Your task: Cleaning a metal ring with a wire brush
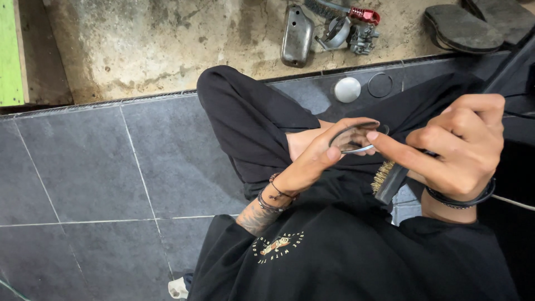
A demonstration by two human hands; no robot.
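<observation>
I sit cross-legged in black clothes on a dark tiled floor. My left hand pinches a thin metal ring by its edge above my lap. My right hand holds a black-handled wire brush with brass bristles, tucked under the palm, while its index finger stretches out and touches the ring's rim.
On the tiles ahead lie a round silver cap and a thin dark ring. Beyond, on the concrete floor, sit a metal engine cover, a grey mechanical part with a red piece, and dark sandals. A green board stands far left.
</observation>
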